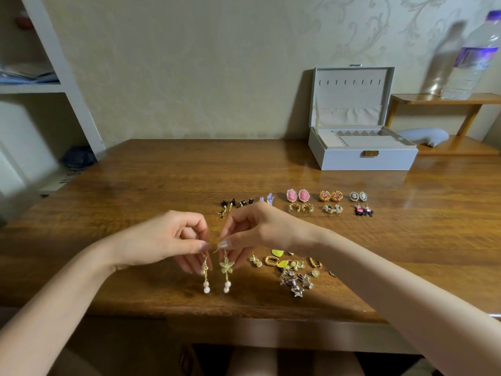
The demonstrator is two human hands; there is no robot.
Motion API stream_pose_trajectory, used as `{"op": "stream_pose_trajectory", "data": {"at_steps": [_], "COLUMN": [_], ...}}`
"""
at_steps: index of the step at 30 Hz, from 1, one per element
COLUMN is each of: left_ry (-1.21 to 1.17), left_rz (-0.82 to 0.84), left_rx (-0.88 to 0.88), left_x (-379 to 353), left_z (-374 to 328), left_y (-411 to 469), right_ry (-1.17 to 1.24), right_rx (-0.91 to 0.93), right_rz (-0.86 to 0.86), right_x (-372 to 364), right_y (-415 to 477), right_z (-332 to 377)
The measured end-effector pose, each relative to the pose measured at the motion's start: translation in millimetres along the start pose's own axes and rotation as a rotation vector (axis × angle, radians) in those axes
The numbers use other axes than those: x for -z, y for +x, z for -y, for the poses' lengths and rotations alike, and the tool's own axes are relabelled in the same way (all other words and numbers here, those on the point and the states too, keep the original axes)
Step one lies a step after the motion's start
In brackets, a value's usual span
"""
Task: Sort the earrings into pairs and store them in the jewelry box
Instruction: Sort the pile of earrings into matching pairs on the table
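Note:
My left hand [173, 237] pinches the hook of a dangling flower-and-pearl earring [205, 275]. Beside it, my right hand [252, 229] pinches the hook of the matching flower earring [226, 270]. Both hang side by side above the wooden table [162, 180]. Paired earrings lie in rows further back: pink ovals [297, 195], gold-and-pink rounds [330, 196], grey cameos [358, 196], gold hoops [301, 207], black flowers [235, 204]. An unsorted heap of earrings [294, 272] lies just right of my hands. The open grey jewelry box [360, 156] stands at the back right.
A white shelf unit [54, 85] stands at the left. A small wooden rack [455, 126] behind the box carries a plastic water bottle [474, 55] and a grey cushion [423, 137]. The table's front edge runs just below my hands.

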State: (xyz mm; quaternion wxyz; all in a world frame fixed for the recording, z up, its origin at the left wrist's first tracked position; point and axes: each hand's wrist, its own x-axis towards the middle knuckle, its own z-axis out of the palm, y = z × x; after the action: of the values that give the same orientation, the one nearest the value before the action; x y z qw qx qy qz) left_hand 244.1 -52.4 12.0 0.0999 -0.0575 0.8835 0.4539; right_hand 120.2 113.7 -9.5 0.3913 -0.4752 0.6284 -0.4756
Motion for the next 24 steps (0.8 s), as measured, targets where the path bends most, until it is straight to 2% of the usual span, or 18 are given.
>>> {"op": "stream_pose_trajectory", "data": {"at_steps": [8, 17, 24], "left_ry": [0.116, 0.289, 0.342], "left_rz": [-0.096, -0.247, -0.293], "left_rx": [0.035, -0.012, -0.044], "left_x": [-13, -11, -10], "left_z": [9, 20, 26], "left_y": [22, 49, 65], "right_ry": [-0.1, -0.205, -0.428], "right_rx": [-0.072, -0.107, -0.197], "right_rz": [-0.109, -0.256, -0.379], "right_x": [8, 18, 20], "right_y": [14, 26, 34], "right_z": [-16, -22, -27]}}
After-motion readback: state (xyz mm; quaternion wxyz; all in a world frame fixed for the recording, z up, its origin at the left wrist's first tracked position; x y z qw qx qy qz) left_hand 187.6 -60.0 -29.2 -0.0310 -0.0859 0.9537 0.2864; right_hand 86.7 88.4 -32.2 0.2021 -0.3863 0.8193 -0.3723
